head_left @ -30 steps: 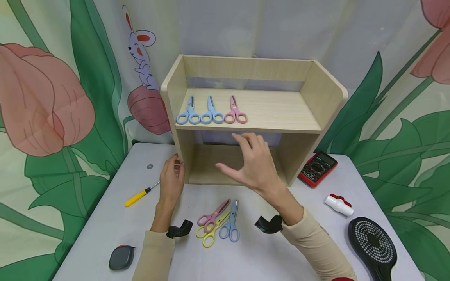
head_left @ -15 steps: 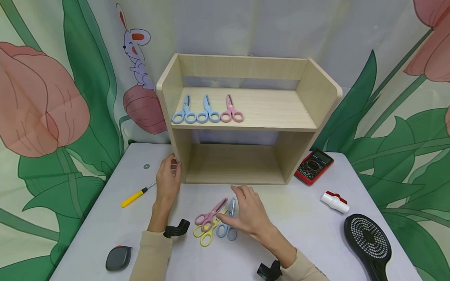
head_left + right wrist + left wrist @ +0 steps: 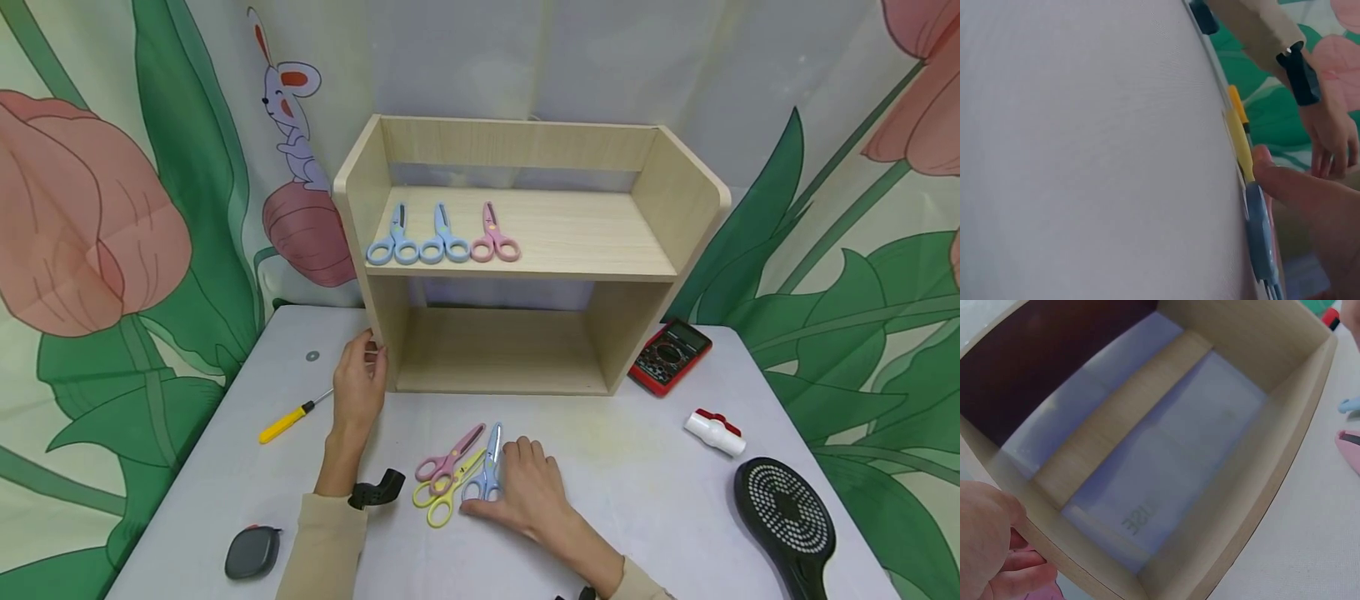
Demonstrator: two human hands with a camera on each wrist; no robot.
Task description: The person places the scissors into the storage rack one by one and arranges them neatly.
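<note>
"Grey tape measure (image 3: 252,552) at the near left of a white table (image 3: 630,475); next, a yellow-handled screwdriver (image 3: 285,424) and a small grey disc (image 3: 312,356)."

"And the left hand (image 3: 360,387)?"

"Against the left side of a pale wooden shelf (image 3: 585,225), fingers bent; impossible to tell if gripping."

"On the upper level?"

"Two blue pairs (image 3: 399,233), then one pink pair (image 3: 491,235), in a row, points away."

"And on the table, in front?"

"Pink scissors (image 3: 455,454) partly over yellow scissors (image 3: 467,472); just beside, blue scissors (image 3: 490,472)."

"Right hand (image 3: 536,493)?"

"Low at the blue scissors, thumb by the handles, fingers to the right, wide apart; contact unclear."

"Farther right?"

"Red-and-black meter (image 3: 670,357), white valve (image 3: 715,432) with red handle, black oval-headed tool (image 3: 786,507) dotted white."
</note>
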